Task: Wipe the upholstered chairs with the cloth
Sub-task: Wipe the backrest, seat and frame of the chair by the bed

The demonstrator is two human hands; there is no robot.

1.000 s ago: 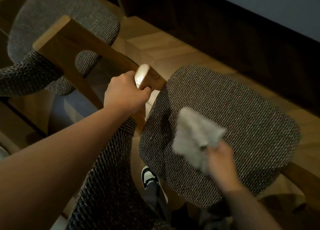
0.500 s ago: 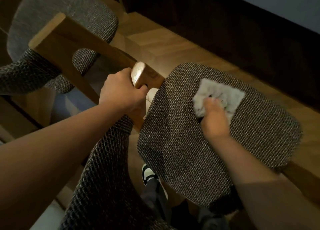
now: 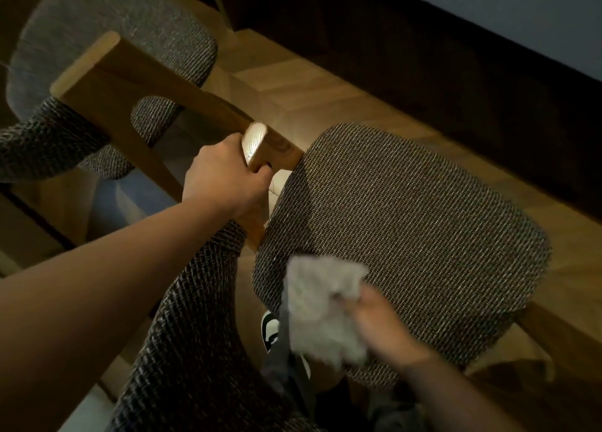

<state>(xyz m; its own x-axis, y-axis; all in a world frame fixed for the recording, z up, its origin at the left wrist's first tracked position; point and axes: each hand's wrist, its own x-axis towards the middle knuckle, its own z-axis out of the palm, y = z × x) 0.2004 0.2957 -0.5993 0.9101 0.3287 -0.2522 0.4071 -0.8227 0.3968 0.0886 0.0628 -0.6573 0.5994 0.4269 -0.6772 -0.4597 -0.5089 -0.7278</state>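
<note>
A chair with a dark woven seat cushion point(image 3: 417, 229) and a wooden frame point(image 3: 182, 96) fills the middle of the view. My right hand point(image 3: 384, 327) grips a crumpled pale grey cloth point(image 3: 322, 307) at the near left edge of that seat. My left hand point(image 3: 224, 177) grips the wooden armrest end point(image 3: 260, 144) of the chair. The chair's woven backrest point(image 3: 195, 327) curves down below my left arm. A second upholstered chair point(image 3: 107, 37) stands at the upper left.
Wooden parquet floor point(image 3: 325, 96) runs behind the chairs, with a dark skirting and a blue-grey wall point(image 3: 521, 11) at the upper right. My shoe point(image 3: 270, 330) and trouser leg show between backrest and seat.
My right hand has drawn the cloth back from the far middle of the seat to its near left edge. My left hand stays on the armrest.
</note>
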